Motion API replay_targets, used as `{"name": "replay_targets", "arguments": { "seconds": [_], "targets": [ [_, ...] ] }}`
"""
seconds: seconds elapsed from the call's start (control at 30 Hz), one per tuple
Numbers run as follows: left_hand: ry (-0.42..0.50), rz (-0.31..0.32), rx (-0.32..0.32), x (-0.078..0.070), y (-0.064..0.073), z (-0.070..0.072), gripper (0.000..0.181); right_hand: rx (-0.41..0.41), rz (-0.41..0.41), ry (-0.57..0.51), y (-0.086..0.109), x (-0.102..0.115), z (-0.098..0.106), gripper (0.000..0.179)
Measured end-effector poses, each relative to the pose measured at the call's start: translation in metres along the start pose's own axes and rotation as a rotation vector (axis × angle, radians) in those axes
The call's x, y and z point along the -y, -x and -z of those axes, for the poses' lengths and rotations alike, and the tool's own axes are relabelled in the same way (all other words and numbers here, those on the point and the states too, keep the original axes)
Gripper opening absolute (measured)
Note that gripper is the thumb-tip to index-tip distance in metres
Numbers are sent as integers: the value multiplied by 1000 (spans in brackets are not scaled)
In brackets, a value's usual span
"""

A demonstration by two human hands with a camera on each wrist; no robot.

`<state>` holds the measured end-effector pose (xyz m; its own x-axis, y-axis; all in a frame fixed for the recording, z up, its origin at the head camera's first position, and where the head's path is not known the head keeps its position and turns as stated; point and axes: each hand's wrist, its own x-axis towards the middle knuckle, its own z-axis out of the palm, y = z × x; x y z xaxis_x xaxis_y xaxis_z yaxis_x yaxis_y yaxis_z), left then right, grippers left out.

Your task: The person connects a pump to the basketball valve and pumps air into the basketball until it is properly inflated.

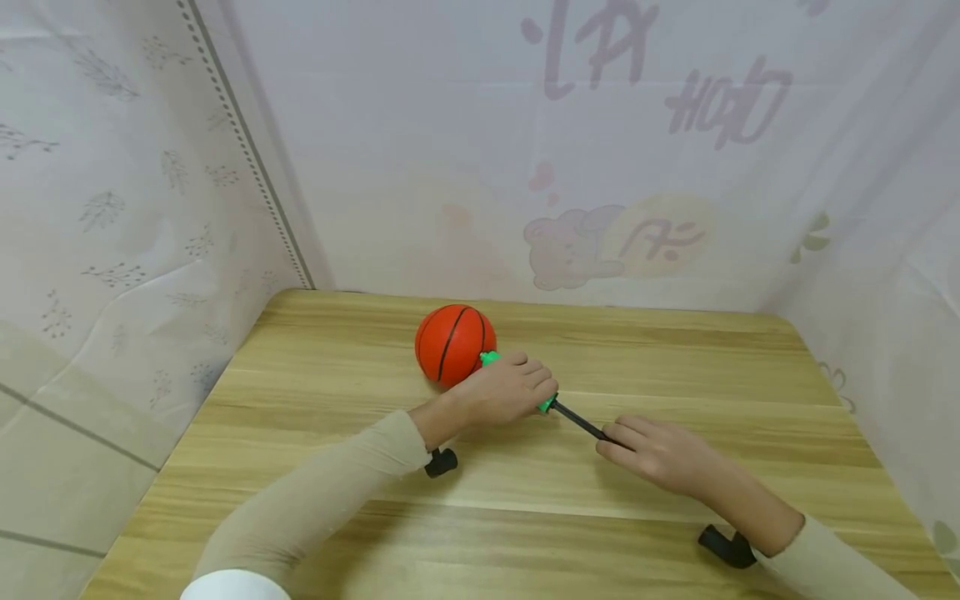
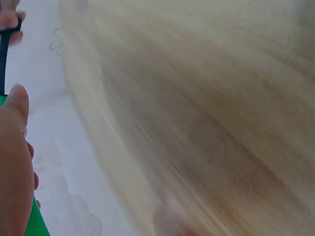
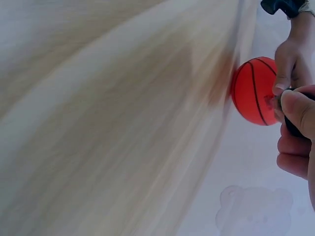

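A small orange-red basketball (image 1: 447, 342) with black lines sits towards the back of the table. My left hand (image 1: 510, 390) grips the green barrel (image 1: 546, 405) of a ball pump, fingers wrapped round it, right beside the ball. The barrel's far tip overlaps the ball's right side in the head view. From the barrel's near end a black rod (image 1: 579, 420) runs out to my right hand (image 1: 660, 454). That hand holds the pump's black handle (image 2: 18, 23), mostly covered by its fingers. In the right wrist view the ball (image 3: 252, 91) shows behind both hands.
The wood-grain table (image 1: 495, 550) has rounded back corners. Pale printed cloth (image 1: 420, 167) hangs behind it and on both sides. A black wrist mount (image 1: 441, 462) sticks out under the left wrist, another (image 1: 726, 547) beside the right.
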<state>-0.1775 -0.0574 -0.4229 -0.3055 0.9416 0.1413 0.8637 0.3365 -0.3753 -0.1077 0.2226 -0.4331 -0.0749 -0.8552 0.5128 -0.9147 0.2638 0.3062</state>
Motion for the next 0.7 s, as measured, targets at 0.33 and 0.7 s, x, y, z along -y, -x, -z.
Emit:
{"name": "replay_targets", "arguments": {
  "seconds": [0.33, 0.7],
  "targets": [
    [19, -5, 35, -10, -6, 2, 17, 24, -3, 13, -24, -10, -23, 40],
    [32, 15, 53, -5, -3, 3, 27, -2, -9, -19, -5, -3, -9, 37]
  ]
}}
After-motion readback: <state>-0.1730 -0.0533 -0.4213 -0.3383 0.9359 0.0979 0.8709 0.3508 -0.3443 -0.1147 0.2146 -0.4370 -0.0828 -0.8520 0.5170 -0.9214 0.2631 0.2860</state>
